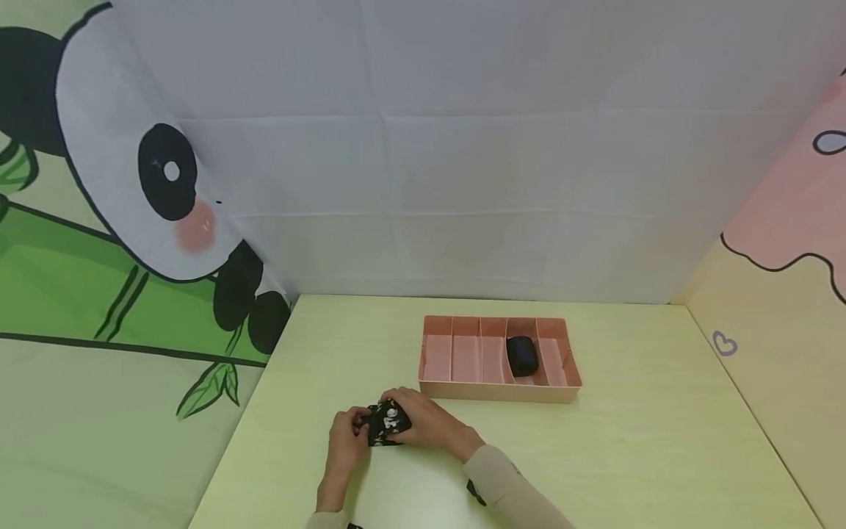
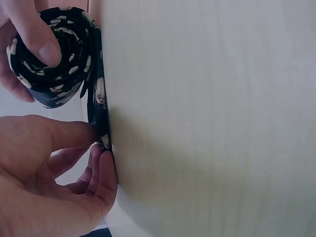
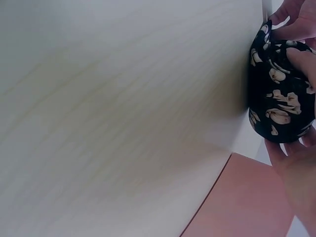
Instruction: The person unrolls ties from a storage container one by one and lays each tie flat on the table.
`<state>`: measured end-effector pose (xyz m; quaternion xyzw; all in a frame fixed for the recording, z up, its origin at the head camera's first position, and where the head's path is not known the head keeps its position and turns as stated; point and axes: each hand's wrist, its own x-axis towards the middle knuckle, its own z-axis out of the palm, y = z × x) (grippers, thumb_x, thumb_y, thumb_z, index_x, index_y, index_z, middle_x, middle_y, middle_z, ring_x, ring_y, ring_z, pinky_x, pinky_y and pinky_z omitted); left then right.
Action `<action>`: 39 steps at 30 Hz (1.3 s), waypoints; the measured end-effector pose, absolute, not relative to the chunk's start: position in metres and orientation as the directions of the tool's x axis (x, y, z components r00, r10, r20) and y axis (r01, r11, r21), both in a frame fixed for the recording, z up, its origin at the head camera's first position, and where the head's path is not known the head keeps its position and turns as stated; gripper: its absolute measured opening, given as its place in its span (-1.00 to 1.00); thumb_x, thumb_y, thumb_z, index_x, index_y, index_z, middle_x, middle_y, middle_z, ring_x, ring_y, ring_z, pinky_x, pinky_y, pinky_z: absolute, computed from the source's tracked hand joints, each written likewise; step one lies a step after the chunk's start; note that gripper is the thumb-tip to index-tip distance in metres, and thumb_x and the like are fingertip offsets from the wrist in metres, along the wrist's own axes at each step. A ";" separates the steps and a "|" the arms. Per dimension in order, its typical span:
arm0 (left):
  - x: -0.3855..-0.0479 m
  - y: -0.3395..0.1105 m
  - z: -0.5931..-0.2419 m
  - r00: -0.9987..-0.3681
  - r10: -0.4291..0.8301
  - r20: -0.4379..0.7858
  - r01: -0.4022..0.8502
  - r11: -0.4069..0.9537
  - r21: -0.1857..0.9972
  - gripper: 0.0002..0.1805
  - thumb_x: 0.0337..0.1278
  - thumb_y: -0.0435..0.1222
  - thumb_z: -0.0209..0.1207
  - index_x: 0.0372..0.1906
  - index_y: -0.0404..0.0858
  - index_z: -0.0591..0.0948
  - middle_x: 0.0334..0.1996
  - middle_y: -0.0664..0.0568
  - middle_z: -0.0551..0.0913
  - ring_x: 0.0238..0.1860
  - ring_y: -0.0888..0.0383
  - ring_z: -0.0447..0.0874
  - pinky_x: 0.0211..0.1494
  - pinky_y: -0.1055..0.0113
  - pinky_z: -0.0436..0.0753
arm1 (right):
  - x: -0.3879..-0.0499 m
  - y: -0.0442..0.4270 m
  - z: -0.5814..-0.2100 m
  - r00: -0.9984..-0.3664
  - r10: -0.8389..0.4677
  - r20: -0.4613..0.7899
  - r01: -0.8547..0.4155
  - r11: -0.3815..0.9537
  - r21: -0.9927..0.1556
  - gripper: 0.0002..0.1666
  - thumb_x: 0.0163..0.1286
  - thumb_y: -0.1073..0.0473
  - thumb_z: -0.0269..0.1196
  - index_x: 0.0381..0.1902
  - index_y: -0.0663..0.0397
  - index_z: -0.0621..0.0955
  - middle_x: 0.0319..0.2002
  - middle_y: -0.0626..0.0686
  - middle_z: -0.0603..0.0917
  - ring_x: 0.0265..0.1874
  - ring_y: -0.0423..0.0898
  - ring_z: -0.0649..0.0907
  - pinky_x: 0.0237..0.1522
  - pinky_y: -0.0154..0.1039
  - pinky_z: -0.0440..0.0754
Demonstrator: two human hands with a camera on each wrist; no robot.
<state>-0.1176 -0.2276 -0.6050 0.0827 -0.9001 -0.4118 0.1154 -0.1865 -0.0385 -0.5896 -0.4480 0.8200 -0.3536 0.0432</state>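
Observation:
A strip of black cloth printed with pale flowers is wound into a roll (image 1: pixel 388 422) on the table, its coiled end facing the left wrist camera. From the roll a loose tail (image 2: pixel 100 94) lies flat along the tabletop. My left hand (image 1: pixel 346 443) pinches the end of that tail between thumb and fingers, as the left wrist view (image 2: pixel 59 173) shows. My right hand (image 1: pixel 432 422) grips the roll, thumb on the coiled side and fingers around the far side. In the right wrist view the roll (image 3: pixel 282 101) shows its flowered outer face.
Behind the hands stands a pink divided box (image 1: pixel 465 383) with several narrow compartments. One compartment holds a dark rounded bundle (image 1: pixel 522 356). The pale table (image 1: pixel 648 441) meets a white cloth backdrop (image 1: pixel 476 162), with printed panels on both sides.

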 end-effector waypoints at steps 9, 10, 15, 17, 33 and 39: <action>-0.118 -0.227 -0.610 -0.961 -0.253 0.112 -0.083 0.648 0.757 -0.77 0.13 -0.64 0.24 -0.12 -0.42 0.66 -0.31 -0.13 0.48 -0.33 0.10 0.45 -0.24 0.28 0.50 | -0.186 -0.027 -0.593 -0.609 -0.758 0.233 -0.685 0.355 -0.635 -0.26 0.20 0.17 0.56 0.29 0.04 0.49 0.12 -0.03 0.61 0.10 -0.21 0.55 0.22 -0.27 0.51; -0.119 -0.228 -0.611 -0.961 -0.251 0.119 -0.077 0.650 0.756 -0.77 0.12 -0.64 0.24 -0.12 -0.42 0.66 -0.32 -0.13 0.48 -0.33 0.11 0.45 -0.24 0.28 0.50 | -0.186 -0.026 -0.593 -0.610 -0.758 0.230 -0.683 0.355 -0.638 -0.25 0.20 0.18 0.56 0.29 0.04 0.48 0.13 -0.03 0.61 0.11 -0.21 0.55 0.22 -0.27 0.51; -0.120 -0.229 -0.612 -0.959 -0.238 0.155 -0.045 0.664 0.746 -0.76 0.06 -0.67 0.25 -0.16 -0.41 0.67 -0.36 -0.12 0.48 -0.35 0.11 0.43 -0.25 0.27 0.50 | -0.187 -0.021 -0.593 -0.604 -0.764 0.226 -0.677 0.342 -0.651 -0.24 0.20 0.21 0.55 0.31 0.04 0.46 0.12 -0.01 0.60 0.11 -0.21 0.55 0.22 -0.25 0.52; -0.120 -0.229 -0.612 -0.959 -0.235 0.160 -0.039 0.668 0.743 -0.76 0.05 -0.67 0.25 -0.17 -0.41 0.67 -0.37 -0.12 0.48 -0.35 0.11 0.43 -0.25 0.26 0.50 | -0.187 -0.020 -0.593 -0.602 -0.766 0.227 -0.676 0.337 -0.655 -0.23 0.20 0.22 0.55 0.31 0.03 0.45 0.13 -0.01 0.60 0.12 -0.21 0.55 0.23 -0.25 0.52; -0.120 -0.227 -0.609 -0.963 -0.227 0.146 -0.045 0.669 0.742 -0.75 0.08 -0.67 0.24 -0.14 -0.41 0.67 -0.36 -0.12 0.47 -0.35 0.10 0.40 -0.25 0.25 0.46 | -0.185 -0.005 -0.594 -0.629 -0.751 0.203 -0.653 0.368 -0.663 -0.16 0.19 0.25 0.55 0.36 -0.02 0.41 0.22 0.01 0.54 0.19 -0.15 0.51 0.25 -0.18 0.51; -0.119 -0.227 -0.607 -0.965 -0.221 0.142 -0.045 0.673 0.738 -0.75 0.10 -0.66 0.24 -0.13 -0.42 0.67 -0.35 -0.13 0.47 -0.35 0.11 0.40 -0.26 0.25 0.47 | -0.184 0.001 -0.594 -0.625 -0.753 0.207 -0.652 0.358 -0.668 -0.12 0.20 0.26 0.54 0.39 0.02 0.36 0.26 0.02 0.50 0.22 -0.16 0.50 0.28 -0.19 0.50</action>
